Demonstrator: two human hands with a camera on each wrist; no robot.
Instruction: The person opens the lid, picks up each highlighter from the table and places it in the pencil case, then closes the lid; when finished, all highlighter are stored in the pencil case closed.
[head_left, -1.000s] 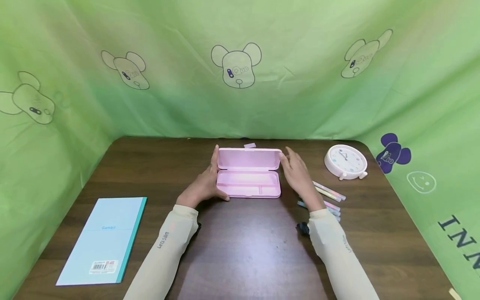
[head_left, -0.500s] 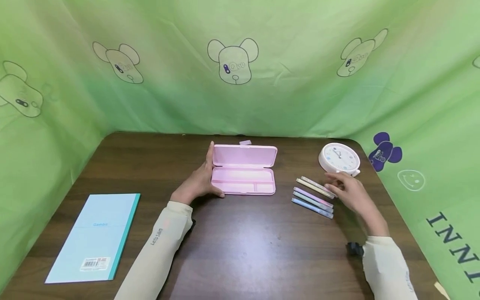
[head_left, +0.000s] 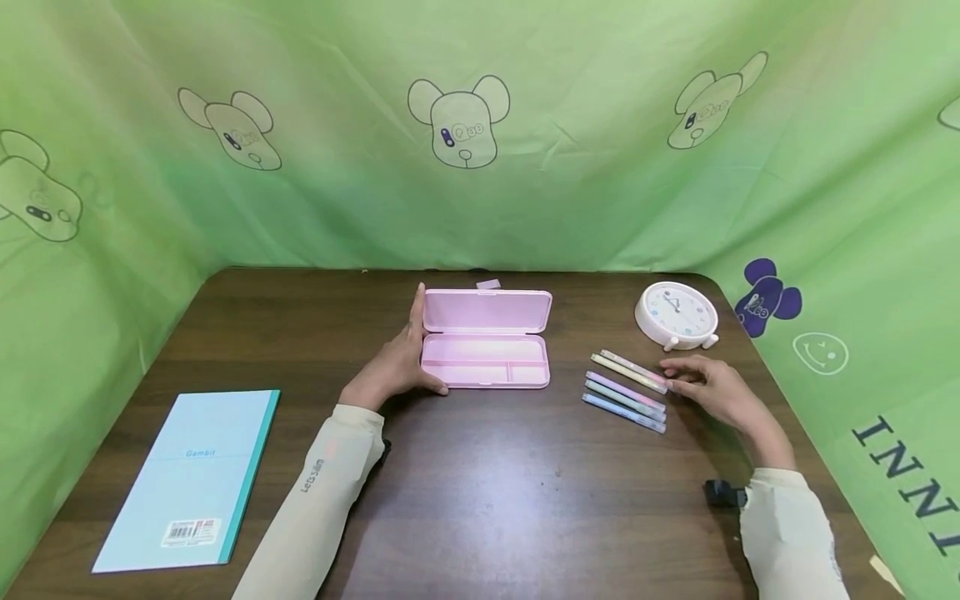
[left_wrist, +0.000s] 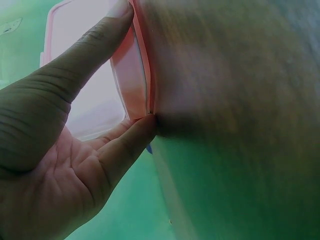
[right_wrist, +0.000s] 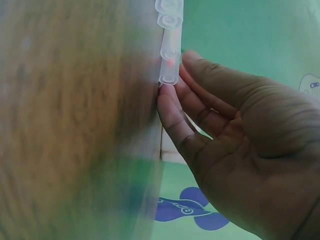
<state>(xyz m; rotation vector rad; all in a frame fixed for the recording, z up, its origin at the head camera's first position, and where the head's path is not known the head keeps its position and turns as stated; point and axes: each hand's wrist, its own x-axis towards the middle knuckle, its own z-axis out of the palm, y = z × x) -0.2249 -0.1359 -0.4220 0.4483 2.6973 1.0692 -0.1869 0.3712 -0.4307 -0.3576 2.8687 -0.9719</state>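
Your work area is the brown table [head_left: 480, 483]. At its left lies the blue notebook [head_left: 191, 467]; at far centre, the pink pencil case [head_left: 486, 348], lid raised. Your left hand [head_left: 393, 362], spread wide, rests against the case's left end. Your right hand [head_left: 716, 387], its thumb and fingers slightly apart, is nearer than the clock [head_left: 677, 312], at the right ends of five pens [head_left: 626, 400]; contact cannot be confirmed.

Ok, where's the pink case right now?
In the head view, the pink case is near the middle, the left hand at its left end, the pens to its right.
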